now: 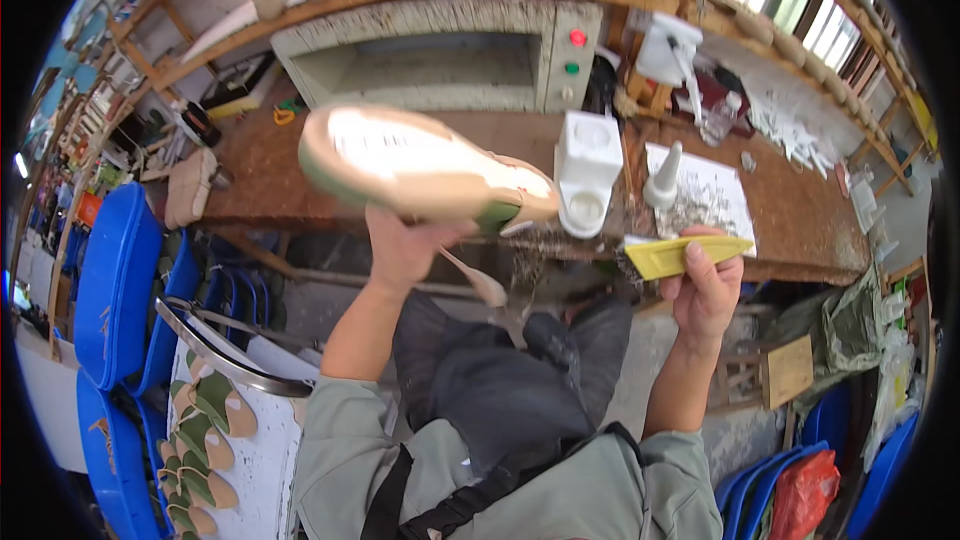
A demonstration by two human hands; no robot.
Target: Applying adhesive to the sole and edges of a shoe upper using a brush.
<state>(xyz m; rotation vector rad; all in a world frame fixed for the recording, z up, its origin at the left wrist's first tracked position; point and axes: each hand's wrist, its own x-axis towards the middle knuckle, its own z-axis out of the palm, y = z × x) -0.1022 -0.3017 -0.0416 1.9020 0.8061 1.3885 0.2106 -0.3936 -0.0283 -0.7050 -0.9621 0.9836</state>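
My left hand [402, 248] grips a beige and green shoe [425, 172] from below, holding it tilted above the bench's front edge. The shoe's white inner face shows, and a thin beige strap [482, 283] with a rounded end dangles beneath it. My left fingertips are hidden behind the shoe. To the right, my right hand [705, 288] pinches a yellow wedge-shaped piece [672, 257], thumb on top. That piece is held in front of a white sheet [722, 190] strewn with dark bits, where a white cone-shaped bottle [664, 178] stands.
A white two-part container [590, 165] stands at the front of the brown workbench [800, 210], before an oven-like box [430, 55]. Blue trays [118, 285] are stacked at the left, near a white surface with several green-beige pieces [215, 405] and a curved metal bar [225, 355].
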